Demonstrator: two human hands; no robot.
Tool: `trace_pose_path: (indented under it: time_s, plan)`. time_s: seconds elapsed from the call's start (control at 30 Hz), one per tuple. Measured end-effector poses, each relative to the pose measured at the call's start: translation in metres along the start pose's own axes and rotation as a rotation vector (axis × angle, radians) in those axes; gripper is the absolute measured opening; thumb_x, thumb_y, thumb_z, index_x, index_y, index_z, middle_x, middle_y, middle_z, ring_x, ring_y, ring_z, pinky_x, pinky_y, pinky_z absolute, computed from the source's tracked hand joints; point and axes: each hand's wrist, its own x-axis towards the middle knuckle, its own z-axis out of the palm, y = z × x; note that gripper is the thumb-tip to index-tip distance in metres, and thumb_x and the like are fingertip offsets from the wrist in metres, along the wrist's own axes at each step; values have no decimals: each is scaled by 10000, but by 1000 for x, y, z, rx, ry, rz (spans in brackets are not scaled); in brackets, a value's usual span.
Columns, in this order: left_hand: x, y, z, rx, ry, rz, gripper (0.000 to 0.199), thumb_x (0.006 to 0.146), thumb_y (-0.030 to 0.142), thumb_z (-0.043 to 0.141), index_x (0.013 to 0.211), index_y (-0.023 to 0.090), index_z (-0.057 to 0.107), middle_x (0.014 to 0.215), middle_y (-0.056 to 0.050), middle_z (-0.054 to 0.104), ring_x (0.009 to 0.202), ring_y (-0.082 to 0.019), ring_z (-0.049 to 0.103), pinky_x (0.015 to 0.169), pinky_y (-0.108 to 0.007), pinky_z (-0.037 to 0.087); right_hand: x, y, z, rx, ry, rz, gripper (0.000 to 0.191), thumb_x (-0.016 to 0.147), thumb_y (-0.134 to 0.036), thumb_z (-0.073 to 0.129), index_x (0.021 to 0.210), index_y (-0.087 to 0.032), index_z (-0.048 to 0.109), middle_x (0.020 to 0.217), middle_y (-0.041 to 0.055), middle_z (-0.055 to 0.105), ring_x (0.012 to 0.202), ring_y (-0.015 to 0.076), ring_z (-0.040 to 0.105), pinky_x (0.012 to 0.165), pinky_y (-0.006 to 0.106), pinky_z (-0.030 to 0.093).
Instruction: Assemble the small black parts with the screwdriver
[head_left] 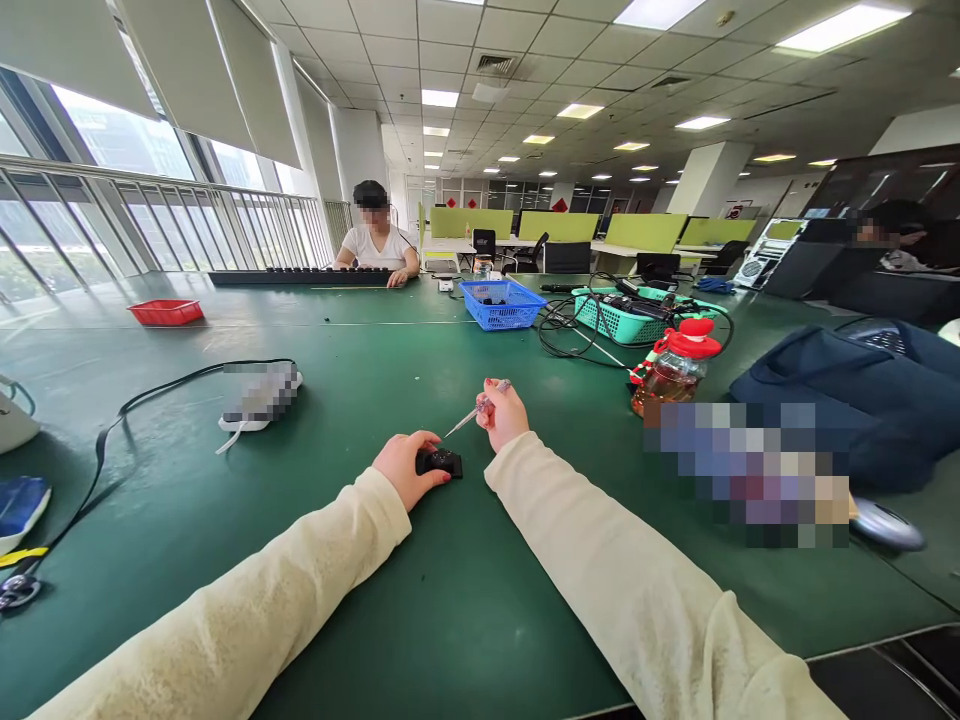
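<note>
A small black object rests on the green table near the middle, and my left hand grips its left side between thumb and fingers. Just up and to the right, my right hand is closed around the handle of a thin screwdriver. The screwdriver's shaft slants down to the left, its tip close above the black object; whether they touch is too small to tell.
A red tray stands far left, a blue basket and a green basket with cables farther back. A red-lidded jar and dark blue bag are right. A person sits across the table.
</note>
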Motion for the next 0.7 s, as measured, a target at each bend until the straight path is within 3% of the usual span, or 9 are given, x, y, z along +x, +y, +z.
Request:
trace_pose_path:
  time_s: [0.27, 0.5, 0.7]
  plan:
    - [1, 3, -3, 61, -19, 21, 347, 689, 403, 689, 995, 239, 700, 943, -53, 722, 1048, -292, 586, 935, -426, 494, -4, -1, 5, -117, -42, -184, 245, 785, -394, 618, 837, -244, 432, 479, -104, 484, 323, 48, 318, 331, 165, 233]
    - [0, 4, -4, 57, -2, 29, 343, 691, 410, 685, 991, 244, 696, 951, -58, 715, 1060, -291, 574, 946, -434, 488, -12, -6, 10, -224, -84, -232, 245, 777, -396, 629, 848, -253, 444, 520, -102, 455, 367, 57, 332, 354, 174, 244]
    - [0, 5, -4, 63, -19, 27, 372, 696, 437, 679, 1006, 233, 692, 974, -66, 715, 1062, -296, 572, 944, -436, 490, -29, -10, 22, -484, 12, -460, 244, 736, -294, 690, 822, -250, 466, 600, -85, 476, 497, 77, 421, 519, 194, 396]
